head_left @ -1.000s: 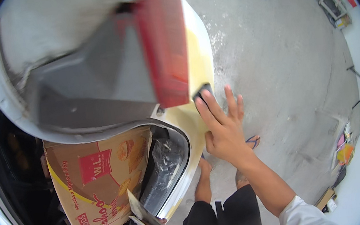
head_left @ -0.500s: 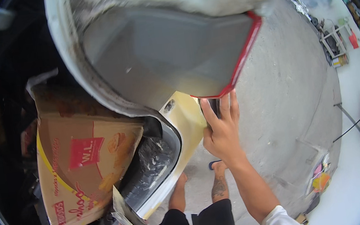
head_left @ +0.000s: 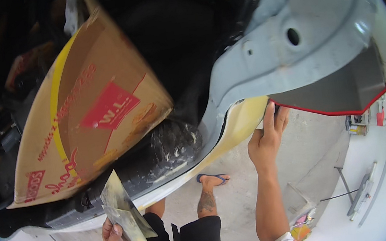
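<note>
At the lower left, my left hand (head_left: 116,240) is closed on thin, flat putty spreaders (head_left: 126,217) smeared with yellowish filler. Their blades fan apart above the fingers. To the right, my right hand (head_left: 267,147) reaches up to the end of a car body panel (head_left: 239,123) coated in pale yellow filler. Its fingers are held close together around a small dark thing, mostly hidden, by the panel's edge. Just above and right of those fingertips hangs a grey panel with a red edge (head_left: 333,112), under the white metal bodywork (head_left: 310,51).
A large printed cardboard box (head_left: 90,114) leans inside the dark car cavity, beside the scuffed black sill trim (head_left: 172,145). My sandalled foot (head_left: 213,180) stands on the concrete floor. Along the wall at right are a metal stand (head_left: 358,193), a tin (head_left: 357,129) and a colourful bag (head_left: 302,230).
The view has swung, so the bodywork and red-edged panel now sit further right. The left hand with the spreaders shows more fully. My right hand stays at the filler-coated panel.
</note>
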Available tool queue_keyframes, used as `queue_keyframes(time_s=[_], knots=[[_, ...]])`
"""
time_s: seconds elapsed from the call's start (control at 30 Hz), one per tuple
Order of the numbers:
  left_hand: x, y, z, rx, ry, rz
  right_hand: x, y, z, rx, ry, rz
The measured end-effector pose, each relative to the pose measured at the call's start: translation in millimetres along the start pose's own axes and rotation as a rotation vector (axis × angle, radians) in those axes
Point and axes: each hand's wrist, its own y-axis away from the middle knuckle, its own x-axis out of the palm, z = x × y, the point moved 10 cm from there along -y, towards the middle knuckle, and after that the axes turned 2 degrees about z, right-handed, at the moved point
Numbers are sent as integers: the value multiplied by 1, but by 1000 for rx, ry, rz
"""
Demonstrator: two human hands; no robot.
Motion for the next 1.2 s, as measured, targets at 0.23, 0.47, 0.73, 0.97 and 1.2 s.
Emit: queue_keyframes(time_s=[0.23, 0.47, 0.73, 0.97, 1.2], knots=[[-16, 9, 5, 17, 23, 6, -1, -4, 2, -6, -21, -3], [-15, 11, 0, 2, -43, 15, -5, 2, 8, -99, 38, 25], [0, 8, 6, -7, -84, 43, -2, 1, 7, -26, -6, 19], [21, 3, 6, -29, -95, 93, -5, 3, 23, -83, 120, -52], [37, -4, 7, -11, -244, 78, -8, -4, 29, 8, 104, 13]])
